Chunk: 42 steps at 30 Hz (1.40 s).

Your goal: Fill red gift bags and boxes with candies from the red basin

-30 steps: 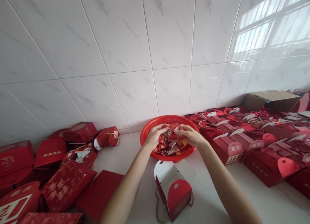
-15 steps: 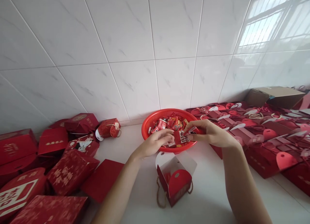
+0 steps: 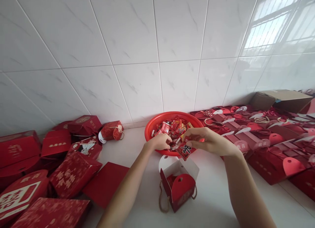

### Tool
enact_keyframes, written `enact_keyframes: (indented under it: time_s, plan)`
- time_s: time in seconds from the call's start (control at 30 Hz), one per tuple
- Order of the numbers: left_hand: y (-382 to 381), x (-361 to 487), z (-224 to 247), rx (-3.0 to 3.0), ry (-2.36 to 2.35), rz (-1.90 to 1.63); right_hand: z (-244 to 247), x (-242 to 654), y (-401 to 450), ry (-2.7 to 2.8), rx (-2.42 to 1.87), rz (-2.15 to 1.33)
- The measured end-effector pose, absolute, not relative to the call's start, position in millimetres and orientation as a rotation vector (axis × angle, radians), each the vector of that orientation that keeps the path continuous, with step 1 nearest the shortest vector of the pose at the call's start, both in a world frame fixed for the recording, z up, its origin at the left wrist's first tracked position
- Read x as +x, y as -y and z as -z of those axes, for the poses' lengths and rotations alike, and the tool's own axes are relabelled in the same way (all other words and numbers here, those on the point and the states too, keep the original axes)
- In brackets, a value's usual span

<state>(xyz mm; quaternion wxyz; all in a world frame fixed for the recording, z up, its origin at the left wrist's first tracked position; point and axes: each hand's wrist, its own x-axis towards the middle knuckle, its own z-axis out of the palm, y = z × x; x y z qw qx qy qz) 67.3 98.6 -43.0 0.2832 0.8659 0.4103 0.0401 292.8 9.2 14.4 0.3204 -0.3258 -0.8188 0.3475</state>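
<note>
Head view: right hand (image 3: 211,141) pinches a red packet (image 3: 184,151) above the front rim of the basket (image 3: 149,131), behind the open box (image 3: 183,188); the left hand (image 3: 161,142) curls over sweets (image 3: 175,126), its grip unclear. A loose pinch could drop the packet outside. Its bold dark characters, outlined white, are unreadable.

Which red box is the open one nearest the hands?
The box standing alone this side of the basket, nearest the left hand and right hand. It gapes open, white inside showing; the other boxes sit off to either side.
</note>
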Motion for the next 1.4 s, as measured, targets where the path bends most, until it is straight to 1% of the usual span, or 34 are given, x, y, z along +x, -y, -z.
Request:
enact_keyframes:
  time_s: [0.17,0.37,0.43,0.6,0.67,0.8,0.93,1.0,1.13,1.3,1.4]
  plan:
    - [-105,87,50,2.224,-1.034,-0.113,-14,297,-10,1.929,-0.899,-0.88]
    - [-107,91,55,2.269,-1.004,-0.021,-14,300,-11,1.83,-0.946,-0.79]
    - [-108,88,58,2.218,-0.978,-0.096,-15,302,-11,1.809,-0.956,-0.766]
    - [-112,80,63,1.966,-1.016,-0.505,-17,307,-9,1.764,-0.959,-0.773]
    - [-111,78,63,1.812,-0.98,-0.61,-17,309,-9,1.75,-0.964,-0.778]
    - [-100,75,56,1.595,-0.881,-0.717,-16,313,-10,1.718,-0.975,-0.774]
    - [-82,69,41,1.529,-0.811,-0.745,-15,313,-12,1.721,-0.979,-0.758]
    - [-73,63,32,1.598,-0.767,-0.7,-15,313,-11,1.727,-0.98,-0.742]
    - [-54,48,13,1.892,-0.727,-0.417,-16,311,-9,1.759,-0.976,-0.737]
    - [-27,30,6,2.227,-0.977,-0.306,-13,300,-9,1.899,-0.982,-0.758]
    - [-14,23,8,2.253,-1.099,-0.086,-9,286,-9,2.105,-0.914,-0.817]
